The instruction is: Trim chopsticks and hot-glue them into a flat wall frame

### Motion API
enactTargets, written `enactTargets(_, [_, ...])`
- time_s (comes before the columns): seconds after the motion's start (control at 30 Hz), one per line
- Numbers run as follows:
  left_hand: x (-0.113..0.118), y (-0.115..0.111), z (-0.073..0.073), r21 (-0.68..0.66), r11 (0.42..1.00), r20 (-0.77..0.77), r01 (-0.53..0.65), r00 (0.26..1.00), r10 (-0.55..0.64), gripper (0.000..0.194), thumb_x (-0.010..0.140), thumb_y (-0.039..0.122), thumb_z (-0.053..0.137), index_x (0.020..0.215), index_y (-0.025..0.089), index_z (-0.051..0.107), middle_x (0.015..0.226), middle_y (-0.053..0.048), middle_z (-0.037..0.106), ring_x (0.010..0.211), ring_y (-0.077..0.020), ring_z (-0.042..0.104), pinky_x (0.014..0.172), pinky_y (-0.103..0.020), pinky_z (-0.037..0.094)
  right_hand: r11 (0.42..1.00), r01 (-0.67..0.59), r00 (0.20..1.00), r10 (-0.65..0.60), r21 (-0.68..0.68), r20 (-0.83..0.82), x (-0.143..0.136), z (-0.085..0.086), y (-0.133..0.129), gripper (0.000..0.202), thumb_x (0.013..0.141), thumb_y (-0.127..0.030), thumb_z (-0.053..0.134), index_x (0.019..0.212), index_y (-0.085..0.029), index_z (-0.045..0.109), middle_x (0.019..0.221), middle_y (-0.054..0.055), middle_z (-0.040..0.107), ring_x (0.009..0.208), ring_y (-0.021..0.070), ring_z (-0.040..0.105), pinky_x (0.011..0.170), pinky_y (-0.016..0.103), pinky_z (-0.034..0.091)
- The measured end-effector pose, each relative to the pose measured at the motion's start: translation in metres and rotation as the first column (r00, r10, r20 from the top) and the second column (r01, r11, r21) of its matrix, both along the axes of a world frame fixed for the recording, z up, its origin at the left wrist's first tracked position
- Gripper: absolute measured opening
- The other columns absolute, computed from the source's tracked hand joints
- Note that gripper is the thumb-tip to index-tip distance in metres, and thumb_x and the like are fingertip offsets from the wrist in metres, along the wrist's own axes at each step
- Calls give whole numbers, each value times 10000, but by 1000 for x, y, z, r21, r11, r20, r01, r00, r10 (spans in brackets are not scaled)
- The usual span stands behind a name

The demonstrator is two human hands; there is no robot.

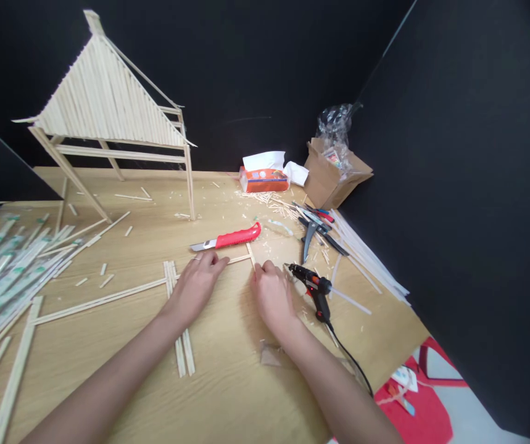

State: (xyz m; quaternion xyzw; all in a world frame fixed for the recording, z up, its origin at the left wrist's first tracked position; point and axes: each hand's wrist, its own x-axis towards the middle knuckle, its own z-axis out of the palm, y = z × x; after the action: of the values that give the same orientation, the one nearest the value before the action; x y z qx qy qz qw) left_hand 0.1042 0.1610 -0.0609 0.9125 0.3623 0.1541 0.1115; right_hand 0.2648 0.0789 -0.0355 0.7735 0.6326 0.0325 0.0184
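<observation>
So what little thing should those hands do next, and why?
Probably slide the red cutter farther back from the left hand. Its blade is out and lies just beyond those fingers, while the right hand is at the short stick.

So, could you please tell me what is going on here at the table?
A person is working on thin wooden strips lying on the table. Their left hand rests on the strips, while the fingers of their right hand hold a short crosspiece at the strips' end. A red utility knife lies just beyond the hands, a glue gun sits to the right, and a roofed stick model stands at the back left.
</observation>
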Motion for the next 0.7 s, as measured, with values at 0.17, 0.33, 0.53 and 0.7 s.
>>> enactTargets(0.17, [-1,2,-5,6,1000,-1,-1,1000,1,364,872,116,369,1171,217,550,1022,-77,512,941,-227,486,844,-359,411,1000,-16,1000,16,1,-23,2,7,-1,204,896,-80,439,990,-145,607,922,89,608,816,207,580,714,301,430])
enactTargets(0.33, [-1,2,-4,34,999,-2,3,1000,-3,355,870,110,363,1158,203,549,1031,-86,518,956,-229,492,849,-367,423,997,-57,992,62,47,-114,4,30,-29,254,923,-177,446,1142,-141,570,963,96,621,886,216,577,784,302,429])
enactTargets(0.53, [-1,1,-2,79,997,-63,12,998,-7,341,876,97,369,1156,188,541,1001,-85,515,936,-230,489,833,-361,430,998,68,934,-67,-7,-352,37,54,-99,247,911,-319,467,774,-214,644,776,54,643,659,177,612,604,260,406])
enactTargets(0.7, [-1,1,-3,130,991,-105,17,994,-4,332,878,97,381,1153,188,542,991,-84,524,948,-237,489,831,-361,430,893,449,876,-433,33,-210,85,33,-111,406,816,-597,509,748,-202,567,667,52,595,609,217,572,563,297,375])
